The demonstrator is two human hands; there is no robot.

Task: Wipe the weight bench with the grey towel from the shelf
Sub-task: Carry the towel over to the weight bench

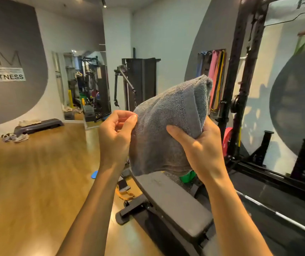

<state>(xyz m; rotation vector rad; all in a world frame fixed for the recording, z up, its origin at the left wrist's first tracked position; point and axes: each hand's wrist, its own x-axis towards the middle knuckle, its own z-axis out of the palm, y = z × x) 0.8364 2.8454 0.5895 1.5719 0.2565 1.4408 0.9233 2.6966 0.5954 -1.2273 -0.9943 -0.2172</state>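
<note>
A folded grey towel [168,126] is held up in front of me, above the black padded weight bench [175,204] that runs from the middle toward the lower right. My right hand [197,146] grips the towel's right lower edge, thumb across its front. My left hand [116,135] pinches the towel's left edge between thumb and fingertips. The far end of the bench is hidden behind the towel.
A black squat rack [240,85] with a barbell [281,217] stands at right on dark matting. A phone [124,185] and an orange strap [127,195] lie on the wooden floor left of the bench. A cable machine [138,80] stands behind; shoes and a step platform [39,125] sit far left.
</note>
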